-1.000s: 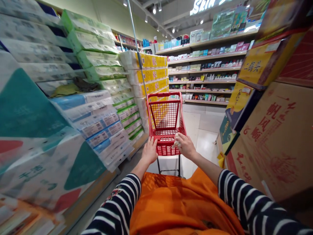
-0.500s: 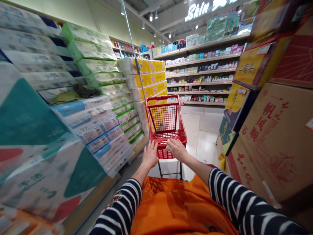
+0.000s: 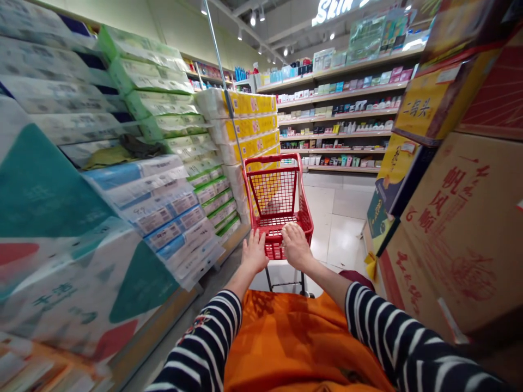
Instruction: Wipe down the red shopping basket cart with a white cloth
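Note:
A red shopping cart (image 3: 273,197) with a mesh basket stands directly in front of me. Both of my hands are at its near edge. My left hand (image 3: 254,252) rests at the left side of that edge, its fingers stretched out and slightly apart. On the right side, my right hand (image 3: 296,246) has its fingers bent together over the edge. Whatever lies under those fingers is hidden. No goods show in the visible part of the basket.
On the left rise stacks of wrapped paper packs (image 3: 163,212) and yellow-and-white packs (image 3: 255,125). Cardboard cartons (image 3: 461,234) line the right side. Ahead stand shelves of small boxes and bottles (image 3: 343,111). Pale floor tiles (image 3: 322,207) run between.
The shelves ahead look slightly nearer. My right hand has shifted a little, and the small pale thing that showed at its fingers is now out of sight. My left hand stays at the cart.

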`<state>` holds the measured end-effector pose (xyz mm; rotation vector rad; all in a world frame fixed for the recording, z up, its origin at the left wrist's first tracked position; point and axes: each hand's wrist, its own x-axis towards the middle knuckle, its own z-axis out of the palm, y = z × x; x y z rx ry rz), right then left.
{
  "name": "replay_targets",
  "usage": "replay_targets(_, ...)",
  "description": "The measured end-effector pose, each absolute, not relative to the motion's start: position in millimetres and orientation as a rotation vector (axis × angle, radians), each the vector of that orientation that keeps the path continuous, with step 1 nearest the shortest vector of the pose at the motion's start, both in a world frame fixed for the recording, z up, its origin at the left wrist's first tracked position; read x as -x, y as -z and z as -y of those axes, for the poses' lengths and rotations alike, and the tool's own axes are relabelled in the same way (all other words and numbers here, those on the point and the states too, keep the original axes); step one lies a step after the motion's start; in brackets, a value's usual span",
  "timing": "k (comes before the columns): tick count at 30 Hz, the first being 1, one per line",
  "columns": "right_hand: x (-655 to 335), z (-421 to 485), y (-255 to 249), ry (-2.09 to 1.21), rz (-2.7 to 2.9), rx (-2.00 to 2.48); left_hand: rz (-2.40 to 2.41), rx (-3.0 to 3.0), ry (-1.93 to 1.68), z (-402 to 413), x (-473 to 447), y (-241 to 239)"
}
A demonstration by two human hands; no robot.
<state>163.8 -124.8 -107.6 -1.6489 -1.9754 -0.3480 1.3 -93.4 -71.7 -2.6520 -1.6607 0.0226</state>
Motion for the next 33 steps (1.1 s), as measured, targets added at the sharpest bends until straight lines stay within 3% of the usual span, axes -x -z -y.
replay_targets(4,-145,121,103,0.33,2.01,1.616,1.64,2.648,-0.039,92,0,71)
replay_targets(13,-224,121,95,0.316,2.03,1.654,1.636,2.695,-0.012,91,0,71)
replay_targets(23,-153,100,100,0.256,2.187,1.546,1.665,2.687,-0.043,90,-1,68)
replay_targets(33,-216,121,86,0.225,2.151,1.729,1.67,2.667,-0.003,90,-1,70)
